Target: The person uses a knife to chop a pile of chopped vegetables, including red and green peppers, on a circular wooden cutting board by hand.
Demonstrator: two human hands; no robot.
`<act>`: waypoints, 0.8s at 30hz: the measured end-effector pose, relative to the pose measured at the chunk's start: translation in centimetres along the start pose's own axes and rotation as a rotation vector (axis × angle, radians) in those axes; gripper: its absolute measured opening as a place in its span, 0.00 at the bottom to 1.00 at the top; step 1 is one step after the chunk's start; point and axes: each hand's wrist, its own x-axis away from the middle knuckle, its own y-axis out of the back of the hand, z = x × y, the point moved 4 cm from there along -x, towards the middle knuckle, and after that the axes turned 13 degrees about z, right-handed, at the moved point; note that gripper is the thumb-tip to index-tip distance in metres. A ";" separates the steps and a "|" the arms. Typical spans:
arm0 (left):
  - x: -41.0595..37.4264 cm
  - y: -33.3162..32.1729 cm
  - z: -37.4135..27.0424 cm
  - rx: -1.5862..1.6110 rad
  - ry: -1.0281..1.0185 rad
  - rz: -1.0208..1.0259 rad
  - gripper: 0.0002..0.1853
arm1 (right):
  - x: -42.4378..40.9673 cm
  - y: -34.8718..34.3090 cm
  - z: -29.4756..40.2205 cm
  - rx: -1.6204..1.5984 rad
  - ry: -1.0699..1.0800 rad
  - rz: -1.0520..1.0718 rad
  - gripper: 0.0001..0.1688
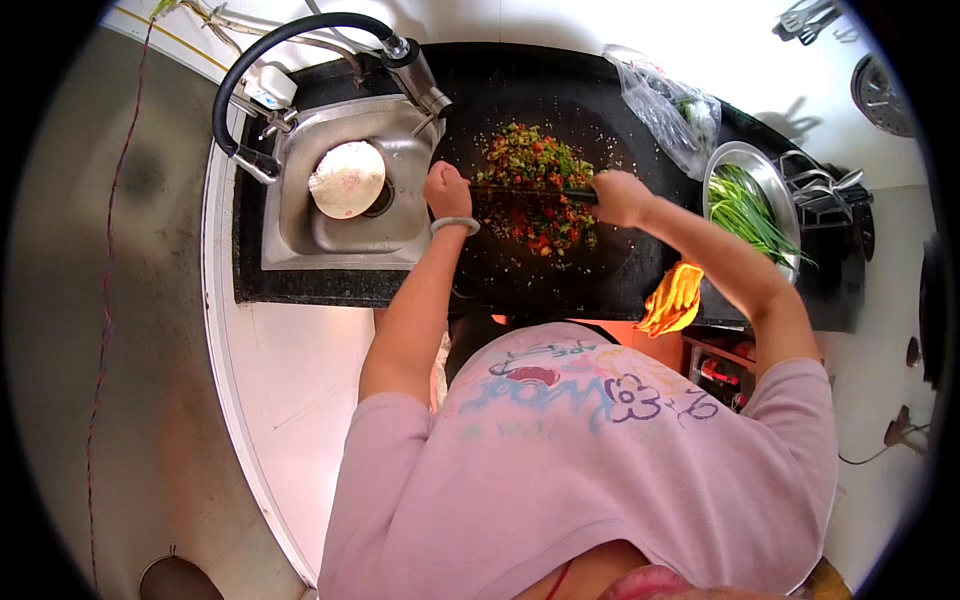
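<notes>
My right hand grips the dark handle of a knife. The blade runs sideways across a pile of chopped red and green vegetables, probably peppers. At the blade's other end, my left hand is closed into a fist around the tip; its fingers are partly hidden. Chopped pieces also lie on the near side of the blade. Small pale bits are scattered around the pile on a dark, wet-looking surface.
Left is a steel sink with a pale round plate or lid under a black-hosed faucet. On the right are a metal bowl of green onions, an orange cloth at the edge, a plastic bag and a wire rack.
</notes>
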 end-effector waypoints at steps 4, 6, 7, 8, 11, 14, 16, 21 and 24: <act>-2.0 1.0 1.1 -0.026 0.052 -0.041 0.14 | -0.8 2.5 1.3 0.041 -0.049 0.123 0.15; -1.5 0.8 1.3 0.001 -0.011 -0.042 0.13 | -0.1 1.9 1.8 0.021 -0.107 0.095 0.15; -1.1 0.2 0.9 0.022 -0.045 -0.025 0.13 | -0.3 -0.3 0.4 -0.003 -0.026 0.011 0.14; -0.8 0.0 0.4 0.024 -0.063 -0.015 0.13 | 0.3 -1.2 0.3 -0.025 -0.024 -0.055 0.14; -0.1 -0.3 -0.7 0.040 -0.054 -0.002 0.13 | 0.8 -1.5 0.5 -0.025 -0.047 -0.071 0.14; -1.3 0.8 -0.4 0.056 0.047 -0.005 0.13 | 0.9 0.3 1.6 -0.015 -0.058 0.010 0.14; -1.1 1.1 -0.5 0.062 0.124 -0.012 0.13 | 2.1 2.3 2.6 -0.025 -0.063 0.063 0.14; 1.7 0.7 0.1 0.032 0.090 0.013 0.13 | 2.7 0.8 1.6 0.007 -0.077 0.125 0.14; 3.4 -0.4 -1.2 0.041 0.028 -0.043 0.12 | 2.6 -1.2 0.6 0.013 -0.016 0.011 0.13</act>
